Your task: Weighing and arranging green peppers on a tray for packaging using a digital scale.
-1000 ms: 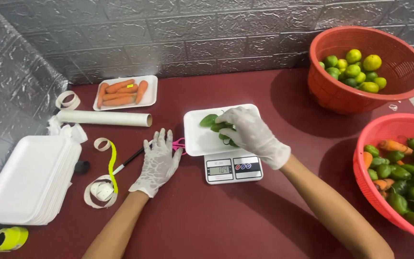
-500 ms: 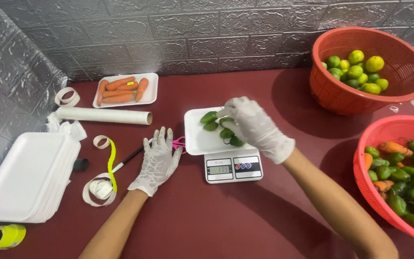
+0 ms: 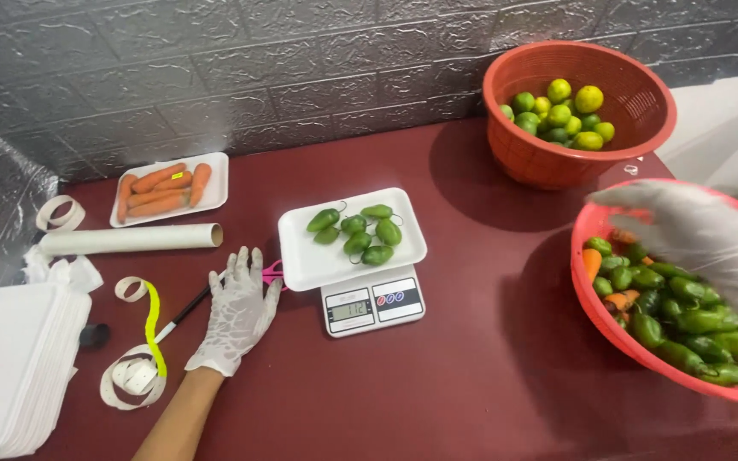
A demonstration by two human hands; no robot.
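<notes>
Over the near red basket (image 3: 595, 294) of green peppers (image 3: 681, 312), the gloved right hand (image 3: 702, 235) hovers, blurred, fingers loosely spread, holding nothing visible. The gloved left hand (image 3: 237, 312) lies flat, fingers open, on the maroon table (image 3: 471, 376) beside the scale (image 3: 373, 303), whose white tray (image 3: 318, 256) carries six green peppers (image 3: 360, 230).

Dark red tabletop (image 3: 471, 367) fills most of the view, smooth with a slight sheen. Along the far edge runs a grey wall (image 3: 301, 68) with a brick-like embossed pattern, wrapping around the left side too. Far right there's a plain pale surface (image 3: 728, 128). Lighting's soft and even.
</notes>
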